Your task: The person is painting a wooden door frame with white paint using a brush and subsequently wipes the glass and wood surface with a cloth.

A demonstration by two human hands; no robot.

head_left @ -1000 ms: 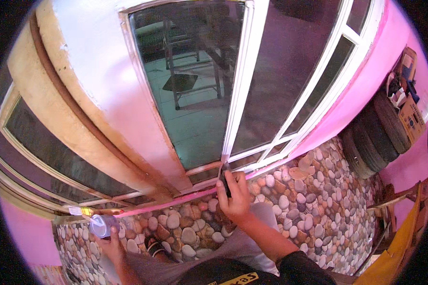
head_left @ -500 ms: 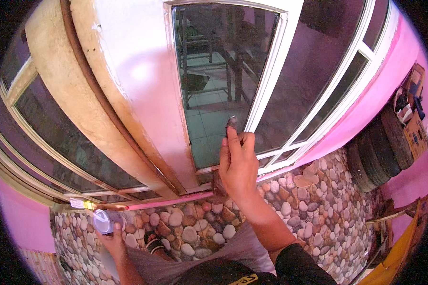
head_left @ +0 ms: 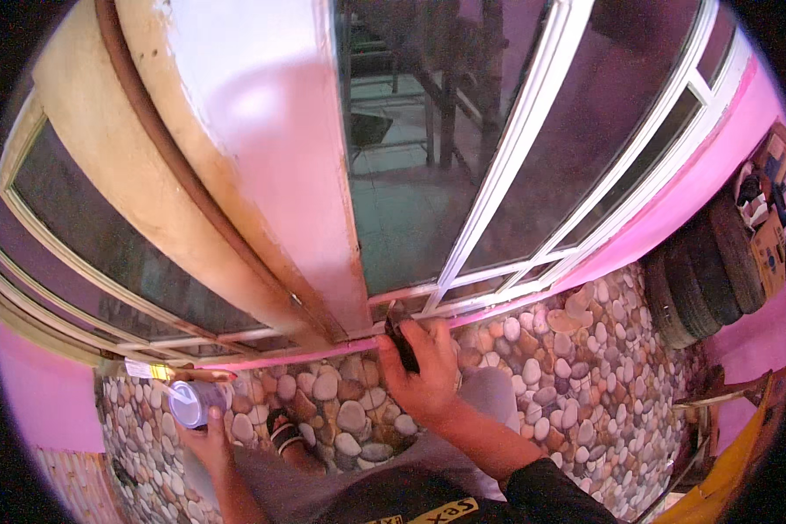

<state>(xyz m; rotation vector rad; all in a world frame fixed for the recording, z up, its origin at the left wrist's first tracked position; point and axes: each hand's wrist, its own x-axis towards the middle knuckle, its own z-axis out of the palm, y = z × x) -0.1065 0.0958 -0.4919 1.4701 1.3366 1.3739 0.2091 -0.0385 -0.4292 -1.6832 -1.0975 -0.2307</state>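
Observation:
My right hand [head_left: 424, 371] is closed around a dark-handled tool with a small metal tip [head_left: 400, 336], perhaps a scraper. The tip is close to the lower rail of the white-framed glass window [head_left: 410, 210]. Low on the left, my left hand [head_left: 205, 441] grips a small round tub [head_left: 192, 403] with a whitish interior or lid. Just beyond the tub lies a paintbrush [head_left: 153, 371] with pale bristles, a yellow band and a brown handle. I cannot tell whether it rests on the ledge or touches the tub.
Beside the window stands a partly whitened wall strip [head_left: 279, 157] and a brown vertical pipe [head_left: 175, 166]. Several stacked tires [head_left: 703, 271] and a cardboard box [head_left: 768, 249] are at the right. My sandalled foot [head_left: 286, 432] stands on the pebble-patterned floor [head_left: 349, 415].
My right hand has moved down and slightly left with the tool, from the glass to the bottom rail. The view has shifted a little. My left hand still holds the tub.

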